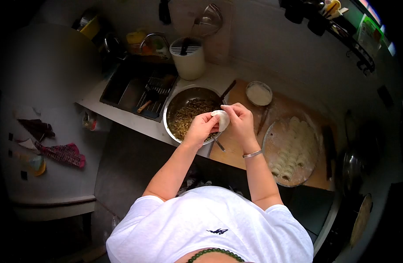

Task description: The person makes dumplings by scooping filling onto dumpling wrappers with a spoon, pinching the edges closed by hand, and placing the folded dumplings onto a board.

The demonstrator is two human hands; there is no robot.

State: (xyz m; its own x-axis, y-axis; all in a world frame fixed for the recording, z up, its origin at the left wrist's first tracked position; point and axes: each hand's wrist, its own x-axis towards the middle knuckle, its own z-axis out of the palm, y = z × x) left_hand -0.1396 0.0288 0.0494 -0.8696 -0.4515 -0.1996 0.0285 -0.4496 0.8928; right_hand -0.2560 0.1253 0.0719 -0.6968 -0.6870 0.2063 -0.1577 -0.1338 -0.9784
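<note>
A pale dough wrapper (220,120), folded over, is between my two hands above the right side of a metal bowl. My left hand (203,127) pinches its left edge. My right hand (240,119) has thumb and fingertips closed at its upper right edge. Brown-green chopped filling (184,120) lies in the metal bowl (167,109), with a dark-handled utensil leaning on its rim. To the right, rows of folded dumplings (293,151) rest on a floured round tray (271,153).
A small bowl of flour (259,93) and a rolling pin (263,118) are on the wooden board (227,149). Behind the metal bowl stands a white container (188,63). The sink (127,90) is at the left, holding a brush (145,105).
</note>
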